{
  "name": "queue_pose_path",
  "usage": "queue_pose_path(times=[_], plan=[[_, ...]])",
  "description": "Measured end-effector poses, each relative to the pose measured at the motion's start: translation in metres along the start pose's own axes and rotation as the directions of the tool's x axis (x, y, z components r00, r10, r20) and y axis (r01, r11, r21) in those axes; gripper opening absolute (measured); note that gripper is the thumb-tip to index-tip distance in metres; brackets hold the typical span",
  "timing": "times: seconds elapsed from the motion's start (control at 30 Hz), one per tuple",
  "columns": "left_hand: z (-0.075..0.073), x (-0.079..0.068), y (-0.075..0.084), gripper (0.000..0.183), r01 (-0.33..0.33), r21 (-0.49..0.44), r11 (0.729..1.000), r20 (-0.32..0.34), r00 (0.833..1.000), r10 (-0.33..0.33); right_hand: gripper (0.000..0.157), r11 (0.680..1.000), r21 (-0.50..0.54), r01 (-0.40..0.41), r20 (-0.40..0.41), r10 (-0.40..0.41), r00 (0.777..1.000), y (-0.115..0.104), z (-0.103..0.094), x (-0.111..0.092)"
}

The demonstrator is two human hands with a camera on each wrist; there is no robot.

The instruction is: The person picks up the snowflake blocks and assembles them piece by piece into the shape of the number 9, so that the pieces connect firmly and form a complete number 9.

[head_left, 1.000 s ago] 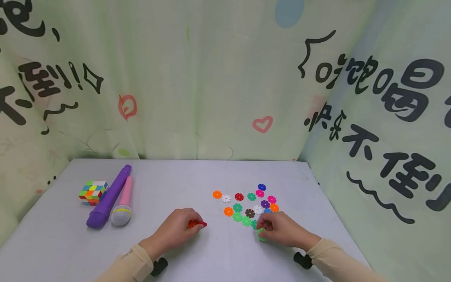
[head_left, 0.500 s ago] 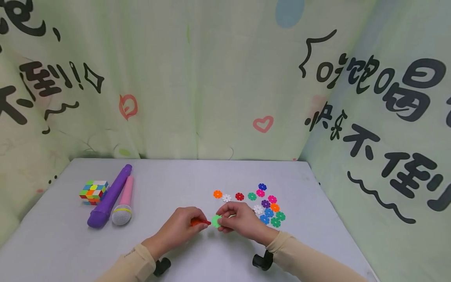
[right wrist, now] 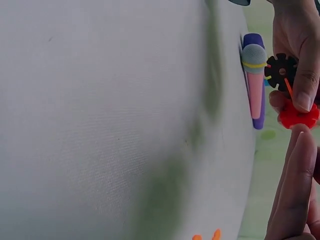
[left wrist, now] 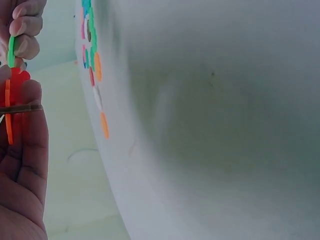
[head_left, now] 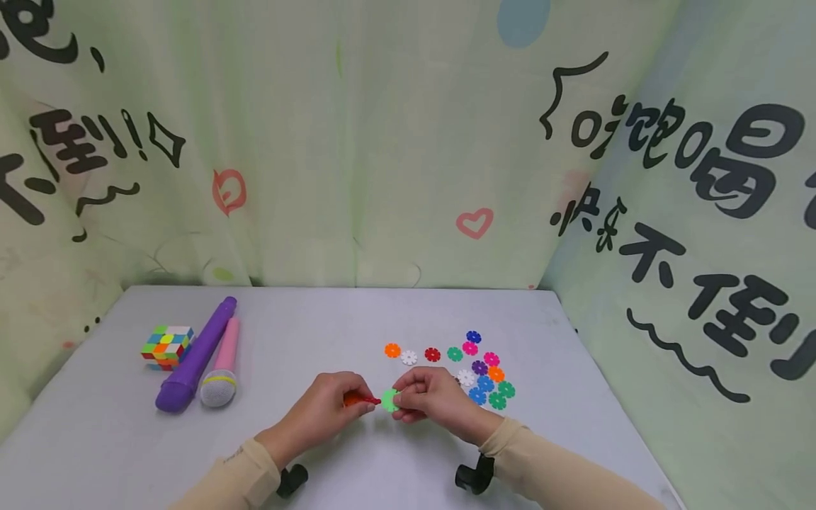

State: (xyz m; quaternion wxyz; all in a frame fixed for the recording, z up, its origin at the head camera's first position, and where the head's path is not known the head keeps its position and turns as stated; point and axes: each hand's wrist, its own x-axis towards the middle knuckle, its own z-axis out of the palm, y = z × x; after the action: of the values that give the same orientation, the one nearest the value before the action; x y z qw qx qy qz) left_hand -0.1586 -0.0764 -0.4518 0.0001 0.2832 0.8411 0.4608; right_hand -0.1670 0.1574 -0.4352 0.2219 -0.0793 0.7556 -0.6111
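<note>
In the head view my left hand (head_left: 325,407) pinches a small cluster of joined, notched interlocking discs. The right wrist view shows that cluster as a red disc (right wrist: 300,119), a dark disc (right wrist: 275,75) and an orange one seen edge-on. The orange disc (left wrist: 8,120) appears in the left wrist view too. My right hand (head_left: 440,404) pinches a light-green interlocking disc (head_left: 388,401) between thumb and fingers. Its edge meets the red disc's edge, the two set at an angle to each other. Fingers cover part of both held pieces.
Several loose discs, among them an orange one (head_left: 392,350) and a blue one (head_left: 473,337), lie beyond and right of my right hand, which hides some. A puzzle cube (head_left: 167,348), a purple tube (head_left: 196,358) and a pink microphone (head_left: 221,379) stand at left.
My right hand has picked up the light-green disc from the loose ones and carried it left to the cluster. Over the last half second both hands stay nearly still.
</note>
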Motion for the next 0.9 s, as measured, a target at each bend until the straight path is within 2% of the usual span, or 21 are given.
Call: queue_pose_path(times=[0.23,0.47,0.67,0.77,0.83,0.9], plan=[[0.004,0.001,0.002,0.018,-0.03,-0.014,0.999,0.012,0.999,0.031,0.022,1.0,0.023,-0.005,0.012,0.005,1.0,0.002,0.002,-0.003],[0.004,0.001,0.003,0.013,-0.06,0.002,0.998,-0.003,0.998,0.06,0.021,1.0,0.031,-0.005,-0.006,0.005,1.0,-0.004,0.006,-0.004],[0.003,0.0,0.003,0.017,-0.005,0.018,1.0,-0.002,1.0,0.005,0.022,0.999,0.043,-0.001,-0.013,0.001,1.0,-0.005,0.01,-0.001],[0.003,0.001,0.002,0.031,0.019,0.049,0.999,0.031,0.999,-0.02,0.023,0.999,0.053,-0.012,-0.003,0.012,1.0,-0.004,0.011,-0.001],[0.003,0.001,0.001,0.037,0.005,0.086,0.996,0.048,0.999,-0.009,0.022,0.998,0.06,-0.023,0.002,0.023,1.0,-0.004,0.012,-0.002],[0.004,0.001,0.001,0.035,-0.007,0.112,0.994,0.056,0.998,0.001,0.022,0.997,0.067,-0.03,0.011,0.03,0.999,-0.004,0.012,-0.003]])
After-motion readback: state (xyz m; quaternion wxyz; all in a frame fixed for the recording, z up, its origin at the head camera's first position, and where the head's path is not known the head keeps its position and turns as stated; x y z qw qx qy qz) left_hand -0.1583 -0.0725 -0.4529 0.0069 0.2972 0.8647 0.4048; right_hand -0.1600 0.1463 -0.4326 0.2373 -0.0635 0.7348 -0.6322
